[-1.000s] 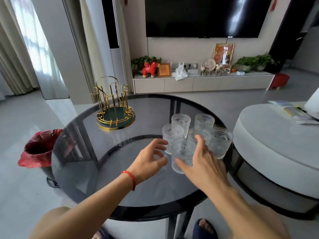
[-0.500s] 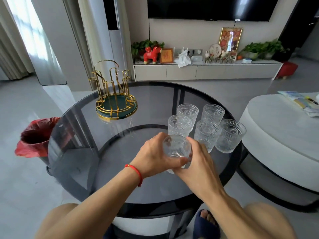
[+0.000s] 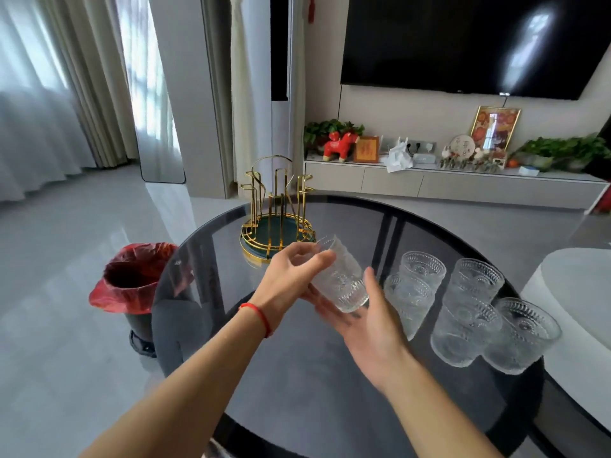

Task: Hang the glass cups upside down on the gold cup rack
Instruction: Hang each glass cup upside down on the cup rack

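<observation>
Left hand (image 3: 291, 279) grasps a tilted glass cup (image 3: 340, 279) near its rim, right hand (image 3: 367, 322) released beneath its base — rigid, slippery, breakable; gold cup rack (image 3: 277, 213) just beyond.

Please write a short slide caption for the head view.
Both hands tilt one glass cup above the table, near the empty gold cup rack.

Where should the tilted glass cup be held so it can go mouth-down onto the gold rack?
Hold the glass cup around its ribbed side wall near the base, coming from the right hand side. Its mouth already tilts toward the gold rack, so a base grip keeps the rim clear.
</observation>
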Motion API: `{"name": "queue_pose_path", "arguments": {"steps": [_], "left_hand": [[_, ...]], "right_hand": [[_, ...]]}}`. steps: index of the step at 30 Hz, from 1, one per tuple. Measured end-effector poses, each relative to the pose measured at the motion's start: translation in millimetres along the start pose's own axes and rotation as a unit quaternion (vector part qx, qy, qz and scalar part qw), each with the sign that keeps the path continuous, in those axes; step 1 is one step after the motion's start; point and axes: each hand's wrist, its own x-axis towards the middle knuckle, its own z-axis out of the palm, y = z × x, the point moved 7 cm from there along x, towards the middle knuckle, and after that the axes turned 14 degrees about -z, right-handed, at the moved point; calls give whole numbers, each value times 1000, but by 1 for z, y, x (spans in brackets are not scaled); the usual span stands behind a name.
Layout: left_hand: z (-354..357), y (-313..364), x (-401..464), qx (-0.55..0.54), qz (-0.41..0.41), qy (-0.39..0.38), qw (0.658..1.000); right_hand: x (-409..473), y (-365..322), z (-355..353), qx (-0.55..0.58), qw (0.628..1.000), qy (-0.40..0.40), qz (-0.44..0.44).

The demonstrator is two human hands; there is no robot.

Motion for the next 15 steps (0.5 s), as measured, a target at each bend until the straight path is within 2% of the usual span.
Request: {"name": "queue_pose_path", "arguments": {"steps": [2, 4, 5, 6, 7, 8, 9, 10, 11, 15], "left_hand": [[-12, 0, 15, 4, 32, -22, 999], [-24, -4, 31, -38, 27, -38, 998], [-33, -8, 40, -39, 17, -16, 999], [-42, -10, 48, 5, 17, 34, 999], [-52, -10, 57, 102, 40, 104, 989], [-57, -10, 62, 240, 67, 170, 953], [-56, -13, 68, 370, 84, 201, 903], [-51, -21, 72, 458, 84, 197, 863], [-48, -29, 81, 502, 77, 178, 843], [-48, -48, 102, 543, 56, 147, 825]], "right_hand": [[24, 7, 12, -10, 999, 22, -28], [49, 5, 17, -46, 995, 60, -58], [63, 4, 20, -71, 992, 74, -73], [75, 1, 23, -95, 988, 85, -90], [88, -3, 27, -114, 984, 88, -106], [98, -9, 30, -132, 980, 87, -121], [110, -16, 34, -148, 976, 82, -135], [118, -24, 37, -162, 972, 78, -151], [130, -33, 39, -184, 965, 75, -172], [179, -77, 47, -292, 921, 70, -248]]}}
